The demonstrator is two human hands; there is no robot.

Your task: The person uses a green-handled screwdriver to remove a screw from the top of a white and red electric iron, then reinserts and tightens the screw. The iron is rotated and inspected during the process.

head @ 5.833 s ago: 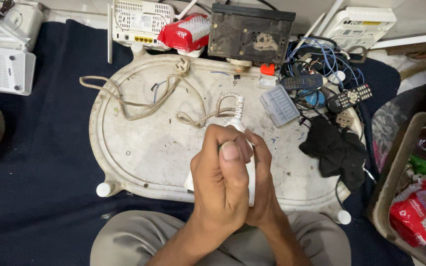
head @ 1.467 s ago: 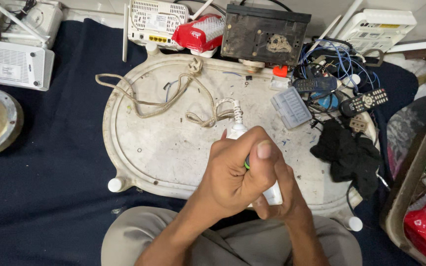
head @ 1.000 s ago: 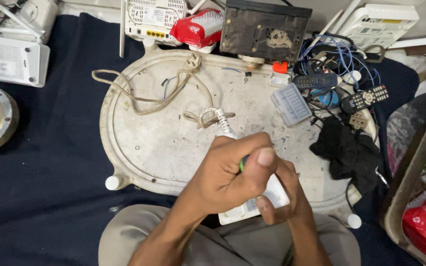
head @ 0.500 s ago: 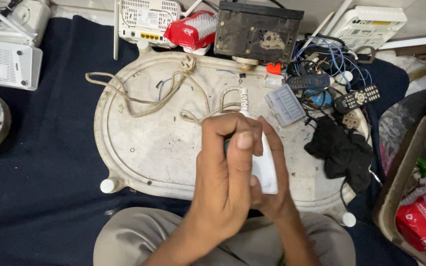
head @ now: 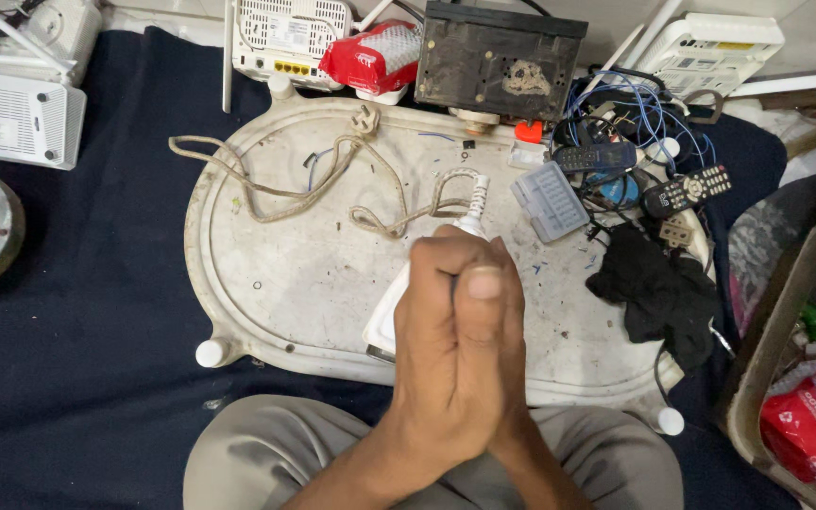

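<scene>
Single head cam, looks steeply down from above, close range. Hands (head: 460, 349) sit center-bottom of frame, oval tray (head: 266, 283) mid-frame, routers along top edge. No 2nd view, so no overlap.

White clothes iron (head: 384, 321), mostly hidden by clasped hands, braided cord (head: 332, 179) trailing across tray

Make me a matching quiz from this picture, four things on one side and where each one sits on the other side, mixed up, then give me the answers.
Things:
1. white appliance
2. black cloth
3. red packet
4. grey plastic case

Places:
A. at the tray's far edge, between a white router and a black box
B. held in both hands, the left hand on top
C. on the tray's right side
D. just below the remotes

Pairs: 1-B, 2-C, 3-A, 4-D
</scene>
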